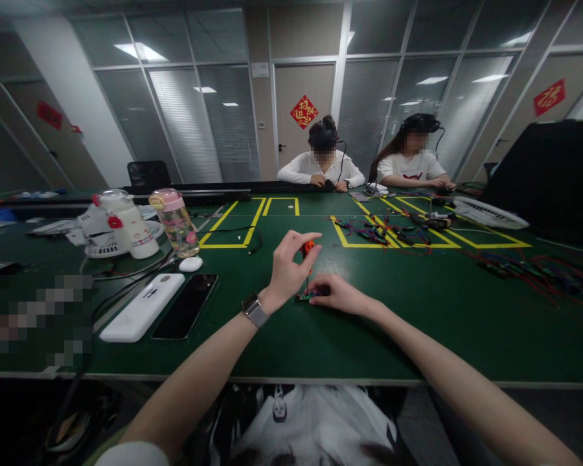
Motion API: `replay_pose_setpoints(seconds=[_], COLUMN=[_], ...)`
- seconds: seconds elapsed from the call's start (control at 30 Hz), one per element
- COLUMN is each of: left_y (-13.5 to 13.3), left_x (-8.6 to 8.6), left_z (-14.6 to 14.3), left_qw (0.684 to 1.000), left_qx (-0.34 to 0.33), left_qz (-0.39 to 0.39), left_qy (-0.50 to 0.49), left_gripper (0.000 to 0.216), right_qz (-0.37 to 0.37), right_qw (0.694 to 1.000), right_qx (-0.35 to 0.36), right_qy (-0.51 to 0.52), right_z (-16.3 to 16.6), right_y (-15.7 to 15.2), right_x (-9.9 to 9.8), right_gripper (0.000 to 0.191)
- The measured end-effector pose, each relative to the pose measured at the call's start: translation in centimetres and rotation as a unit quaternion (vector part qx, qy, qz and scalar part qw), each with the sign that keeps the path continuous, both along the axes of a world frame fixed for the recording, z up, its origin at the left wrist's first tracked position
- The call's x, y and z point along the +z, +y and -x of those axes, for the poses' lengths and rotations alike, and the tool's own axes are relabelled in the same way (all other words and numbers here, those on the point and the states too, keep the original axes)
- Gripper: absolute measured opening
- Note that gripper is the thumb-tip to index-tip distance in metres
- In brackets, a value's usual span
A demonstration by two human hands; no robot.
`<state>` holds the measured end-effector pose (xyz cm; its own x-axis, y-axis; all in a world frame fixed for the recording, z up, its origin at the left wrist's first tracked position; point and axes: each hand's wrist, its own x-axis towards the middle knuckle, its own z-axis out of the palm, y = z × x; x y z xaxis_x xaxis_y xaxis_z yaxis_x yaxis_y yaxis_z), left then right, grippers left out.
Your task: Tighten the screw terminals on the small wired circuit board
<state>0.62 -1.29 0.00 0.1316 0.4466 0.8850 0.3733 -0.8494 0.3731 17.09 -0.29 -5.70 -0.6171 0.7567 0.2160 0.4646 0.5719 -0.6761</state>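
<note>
My left hand (287,266), with a watch (255,310) on its wrist, has thumb and fingers curled round the orange and black handle of a screwdriver (309,246). The screwdriver stands nearly upright, its thin shaft pointing down at a small green circuit board (302,298). Resting on the table, my right hand (342,294) grips the board's right side with its fingertips. Dark parts and thin wires at the board are partly covered by those fingers. Whether the tip sits in a screw is too small to tell.
On the green table (369,343) lie a white power bank (143,307), a phone (186,307) and a white earbud case (190,264). Bottles (175,220) stand behind them. Wired boards (379,231) lie ahead; more wires (539,268) lie right. Two people sit across.
</note>
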Motion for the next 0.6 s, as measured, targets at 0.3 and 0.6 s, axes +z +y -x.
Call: replay_pose_setpoints(seconds=[0.3,0.6], left_y=[-0.33,-0.25], left_x=[0.09,0.27], left_z=[-0.18,0.0], left_qw=[0.997,1.0], left_qx=[-0.067,-0.011], left_qz=[0.031,0.02], left_qy=[0.004,0.006], left_gripper=[0.029,0.019], right_qz=[-0.005,-0.01], right_qw=[1.0,1.0], right_qx=[-0.001,0.002], right_qy=[-0.002,-0.011], right_z=[0.08,0.0], right_y=[-0.18,-0.21], right_x=[0.26,0.19], right_gripper=[0.014,0.013])
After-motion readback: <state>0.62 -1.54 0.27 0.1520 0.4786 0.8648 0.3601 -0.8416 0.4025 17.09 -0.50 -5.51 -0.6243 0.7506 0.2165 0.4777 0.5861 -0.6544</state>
